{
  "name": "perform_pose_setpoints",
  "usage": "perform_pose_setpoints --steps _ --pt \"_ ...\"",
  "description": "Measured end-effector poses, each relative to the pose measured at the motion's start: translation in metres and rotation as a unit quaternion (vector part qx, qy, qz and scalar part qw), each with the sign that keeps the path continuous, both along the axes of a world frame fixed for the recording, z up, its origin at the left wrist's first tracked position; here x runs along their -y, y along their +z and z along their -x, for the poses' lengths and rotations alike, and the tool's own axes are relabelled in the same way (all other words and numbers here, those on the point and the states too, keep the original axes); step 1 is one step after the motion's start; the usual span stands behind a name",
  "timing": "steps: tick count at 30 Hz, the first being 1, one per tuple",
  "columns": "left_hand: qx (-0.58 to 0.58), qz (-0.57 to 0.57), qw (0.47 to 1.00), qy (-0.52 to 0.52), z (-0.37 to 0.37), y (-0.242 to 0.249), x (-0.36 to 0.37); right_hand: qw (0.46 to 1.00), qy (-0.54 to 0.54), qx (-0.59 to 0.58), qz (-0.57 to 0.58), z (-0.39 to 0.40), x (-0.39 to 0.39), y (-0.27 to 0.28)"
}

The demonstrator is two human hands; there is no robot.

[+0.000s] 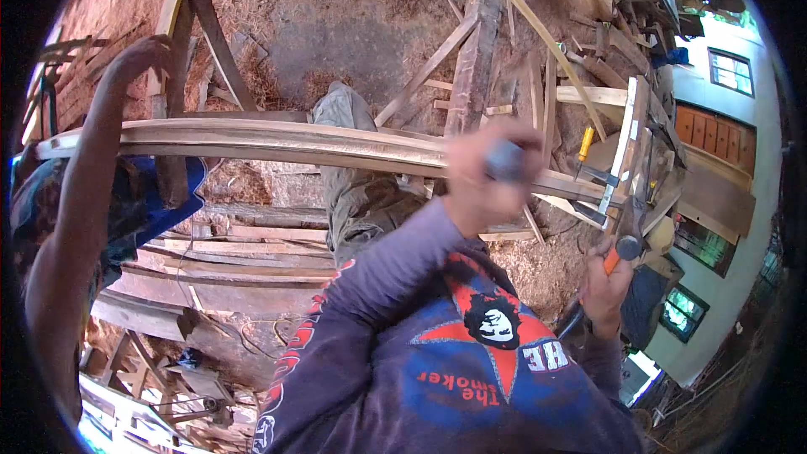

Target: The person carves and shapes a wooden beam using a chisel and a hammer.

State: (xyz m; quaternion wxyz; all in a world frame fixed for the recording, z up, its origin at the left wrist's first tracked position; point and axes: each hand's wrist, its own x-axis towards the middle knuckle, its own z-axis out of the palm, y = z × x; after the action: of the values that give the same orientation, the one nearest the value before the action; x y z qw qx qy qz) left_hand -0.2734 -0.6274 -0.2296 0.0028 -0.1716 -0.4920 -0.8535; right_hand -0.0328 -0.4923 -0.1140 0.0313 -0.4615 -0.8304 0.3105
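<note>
A long curved wooden plank [277,141] runs across the view from left to right. My left hand [479,181] is blurred in motion just over the plank's right part, closed on a grey rounded object [507,160] that I cannot identify. My right hand [607,286] is lower right, gripping the orange handle of a tool [622,248] whose dark head sits by a metal bar clamp [618,172] at the plank's end. A yellow-handled clamp [586,143] stands beside it. My purple sleeve and printed shirt fill the bottom.
Another person's bare arm [80,210] reaches up at the left, with the hand [143,55] on a timber above the plank. Sawdust, loose laths and beams [475,42] cover the ground. Stacked boards [227,256] lie lower left. A building wall [714,134] stands to the right.
</note>
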Motion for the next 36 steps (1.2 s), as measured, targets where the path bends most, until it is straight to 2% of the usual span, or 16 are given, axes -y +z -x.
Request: perform_pose_setpoints --steps 1,2,4,6,9,15,18,20,24,29,36 --pt "-0.051 -0.006 0.997 -0.062 -0.009 0.007 -0.006 1.0 -0.015 -0.011 0.009 0.0 0.001 0.002" --pt "-0.146 0.061 0.985 -0.075 -0.02 0.007 -0.014 1.0 -0.02 -0.016 0.015 0.0 0.003 0.003" --pt "-0.182 0.067 0.98 -0.055 -0.038 0.01 -0.03 0.998 -0.042 -0.04 0.034 0.002 0.006 0.007" --pt "-0.189 0.076 0.978 -0.051 -0.043 0.013 -0.037 0.996 -0.056 -0.054 0.048 0.007 0.008 0.008" --pt "-0.186 0.099 0.977 -0.04 -0.042 0.011 -0.041 0.997 -0.052 -0.049 0.007 0.011 0.013 0.01" --pt "-0.152 0.125 0.98 -0.043 -0.034 0.004 -0.042 0.99 -0.098 -0.071 0.076 0.018 0.018 0.014" --pt "-0.146 0.118 0.982 -0.04 -0.034 0.005 -0.042 0.992 -0.086 -0.061 0.067 0.02 0.018 0.013" --pt "-0.148 0.117 0.981 -0.039 -0.033 0.008 -0.043 0.989 -0.126 -0.053 0.048 0.019 0.016 0.014" --pt "-0.148 0.123 0.98 -0.042 -0.034 0.008 -0.043 0.994 -0.087 -0.065 0.011 0.007 0.005 0.008" --pt "-0.144 0.123 0.981 -0.049 -0.033 0.007 -0.043 0.994 -0.065 -0.069 0.051 0.009 0.003 0.009" --pt "-0.169 0.114 0.978 -0.048 -0.037 0.005 -0.043 0.988 -0.108 -0.089 0.064 0.027 0.015 0.016"
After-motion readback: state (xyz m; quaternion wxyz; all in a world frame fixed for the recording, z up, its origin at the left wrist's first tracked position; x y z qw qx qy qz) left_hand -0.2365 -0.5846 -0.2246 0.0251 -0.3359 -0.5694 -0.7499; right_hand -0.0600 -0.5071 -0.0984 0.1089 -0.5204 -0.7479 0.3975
